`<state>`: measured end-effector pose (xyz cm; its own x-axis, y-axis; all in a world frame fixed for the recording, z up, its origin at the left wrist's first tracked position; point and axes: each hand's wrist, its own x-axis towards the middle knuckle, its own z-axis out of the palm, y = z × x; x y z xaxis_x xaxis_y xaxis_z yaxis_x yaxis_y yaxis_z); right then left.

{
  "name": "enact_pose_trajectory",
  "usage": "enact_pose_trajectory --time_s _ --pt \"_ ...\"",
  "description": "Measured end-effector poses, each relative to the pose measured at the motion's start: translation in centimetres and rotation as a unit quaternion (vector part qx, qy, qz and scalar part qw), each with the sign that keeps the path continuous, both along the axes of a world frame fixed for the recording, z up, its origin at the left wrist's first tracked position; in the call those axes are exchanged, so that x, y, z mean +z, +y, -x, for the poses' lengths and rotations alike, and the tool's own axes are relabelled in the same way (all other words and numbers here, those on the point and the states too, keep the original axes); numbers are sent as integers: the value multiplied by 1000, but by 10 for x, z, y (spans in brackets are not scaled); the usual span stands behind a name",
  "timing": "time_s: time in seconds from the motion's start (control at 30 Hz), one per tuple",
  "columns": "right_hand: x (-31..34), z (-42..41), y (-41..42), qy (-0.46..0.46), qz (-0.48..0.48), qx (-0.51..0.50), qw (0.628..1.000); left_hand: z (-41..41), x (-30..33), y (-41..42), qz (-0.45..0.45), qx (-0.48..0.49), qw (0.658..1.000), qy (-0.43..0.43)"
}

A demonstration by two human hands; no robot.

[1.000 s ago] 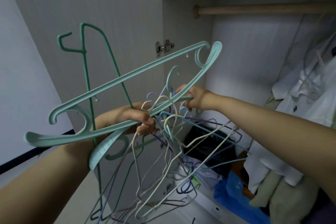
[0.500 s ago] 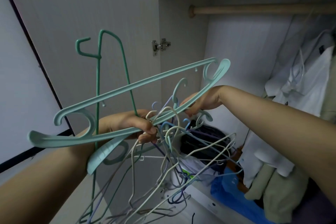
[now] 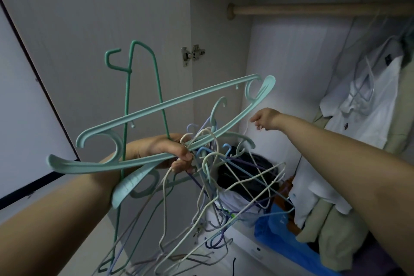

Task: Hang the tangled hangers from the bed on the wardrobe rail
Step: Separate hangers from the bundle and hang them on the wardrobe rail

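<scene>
Head cam: left hand (image 3: 172, 152) grips tangled hangers (image 3: 201, 163); right hand (image 3: 265, 119) pinches a thin white wire, prob. a hanger. Rail (image 3: 313, 10) has no bundle hangers yet, so nearly all's left.

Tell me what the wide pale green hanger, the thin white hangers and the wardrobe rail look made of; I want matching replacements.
The wide pale green hanger looks like moulded plastic, matte: flat broad arms, small moulded pegs. The thin white hangers seem to be coated wire: slim, evenly round, smoothly bent. The wardrobe rail appears to be bare light wood, a pale tan round bar, though the grain is too blurred to confirm.
</scene>
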<state>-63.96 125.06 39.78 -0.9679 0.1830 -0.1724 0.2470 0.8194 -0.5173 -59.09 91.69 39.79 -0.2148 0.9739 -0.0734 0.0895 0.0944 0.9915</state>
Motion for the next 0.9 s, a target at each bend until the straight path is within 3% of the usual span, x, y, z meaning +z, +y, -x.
enact_pose_trajectory --time_s 0.2,0.33,0.5,0.6,0.7,0.77,0.83,0.9 --pt "-11 6 29 20 -293 -56 954 11 1 4 10 15 1000 -4" --pt "-11 1 49 58 -397 -102 910 22 -3 3 12 55 998 -20" --pt "-4 7 73 -36 -255 -148 955 37 -3 6 1 122 992 -29" --pt "-8 17 85 -40 -190 -141 971 46 3 15 -11 142 989 -40" --pt "-4 32 91 -29 -10 -146 989 59 10 27 -17 149 988 -42" --pt "4 41 95 11 115 -154 981 67 15 35 -22 146 988 -37" --pt "12 48 98 117 102 -153 976 78 19 43 -26 151 988 -37" --pt "20 53 103 225 -37 -135 964 88 24 50 -33 155 986 -43"
